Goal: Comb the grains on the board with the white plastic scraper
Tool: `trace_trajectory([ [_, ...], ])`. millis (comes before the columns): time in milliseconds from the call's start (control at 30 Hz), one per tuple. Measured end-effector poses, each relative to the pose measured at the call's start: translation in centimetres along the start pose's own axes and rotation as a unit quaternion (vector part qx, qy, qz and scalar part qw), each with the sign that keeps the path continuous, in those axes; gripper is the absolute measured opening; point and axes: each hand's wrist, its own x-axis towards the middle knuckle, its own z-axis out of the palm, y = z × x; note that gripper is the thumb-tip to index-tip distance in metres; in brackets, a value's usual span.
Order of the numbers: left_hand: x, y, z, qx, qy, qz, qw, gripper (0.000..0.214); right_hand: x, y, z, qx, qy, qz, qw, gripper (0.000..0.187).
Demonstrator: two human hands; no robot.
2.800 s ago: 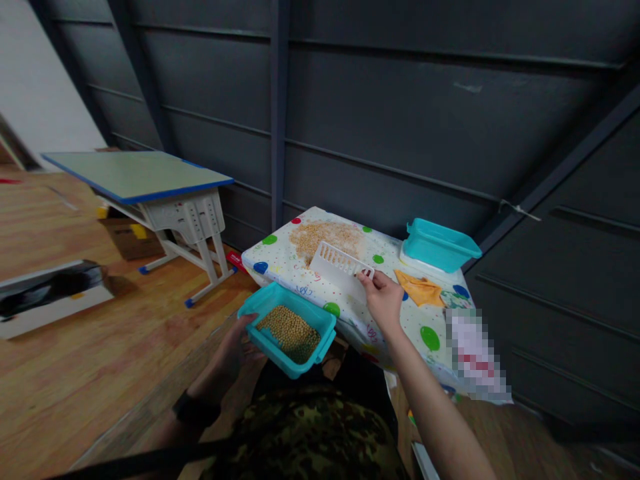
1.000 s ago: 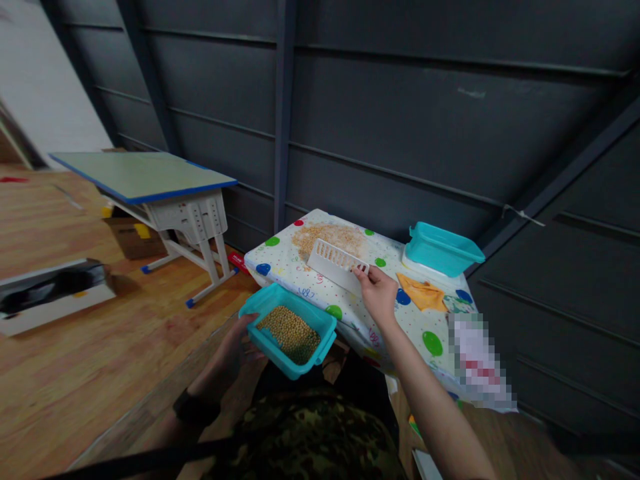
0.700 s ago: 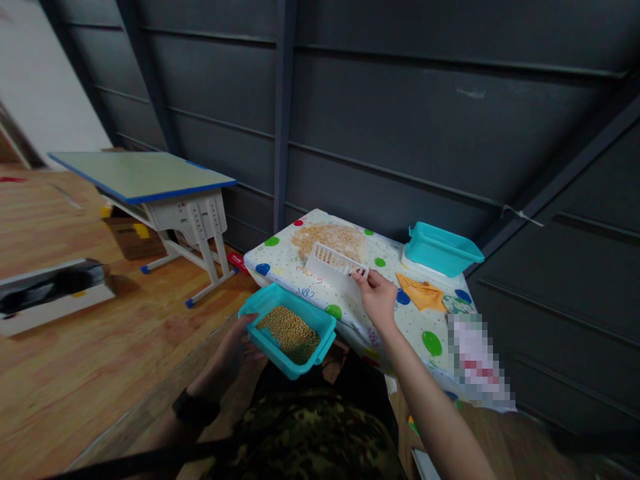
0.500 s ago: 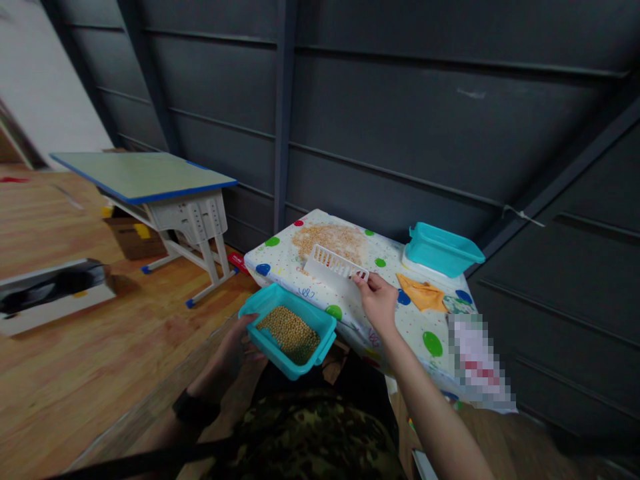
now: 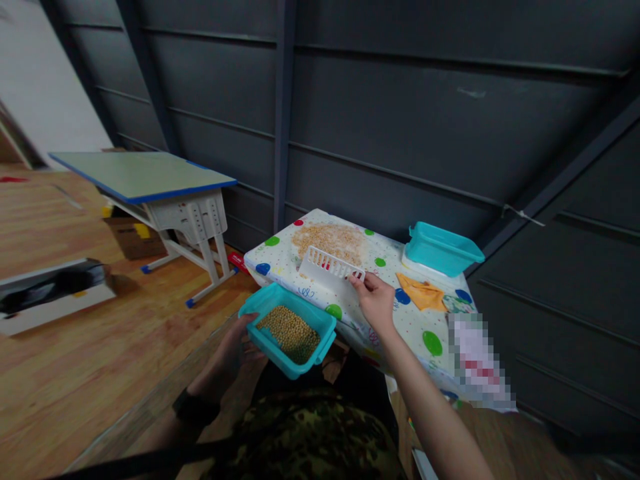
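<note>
My left hand (image 5: 234, 348) is closed round the left end of a teal plastic tub (image 5: 327, 337), held just off the table's front edge. Yellowish round beans (image 5: 287, 327), probably soybeans, lie in it, with some greenish ones at the near right. In my right hand (image 5: 376, 299) I pinch the right end of a white slotted plastic rack (image 5: 325, 272), tilted on its long side over the tablecloth. Behind the rack spreads a pale patch of small grains or crumbs (image 5: 327, 239). The fingers of my left hand are partly hidden under the tub.
A second teal tub (image 5: 445, 252) stands on a white base at the table's back right. An orange cloth (image 5: 423, 292) and a blurred-out bag (image 5: 480, 363) lie on the right. Left are a school desk (image 5: 145, 175), a carton (image 5: 133, 235) and a white box (image 5: 55, 300).
The white rack and my right hand have shifted slightly left and toward me. The tub in my left hand stays in place.
</note>
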Motion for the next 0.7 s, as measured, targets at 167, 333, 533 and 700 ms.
trace_trajectory([
  [167,-0.3,0.3,0.5,0.022,0.033,-0.001,0.999,0.039,0.0,-0.1,-0.3,0.011,0.007,0.008,1.000,0.041],
  [333,-0.8,0.8,1.2,0.046,0.029,-0.003,0.998,0.025,0.0,-0.2,-0.3,0.027,-0.006,0.009,1.000,0.039],
  [533,-1.2,0.9,1.5,0.046,0.030,-0.004,0.999,0.026,-1.7,-1.5,-0.8,0.033,-0.037,0.014,0.999,0.039],
  [700,-1.4,0.8,1.0,0.038,0.004,0.012,0.999,0.027,-1.4,-1.2,-1.1,0.040,-0.001,0.016,0.999,0.038],
])
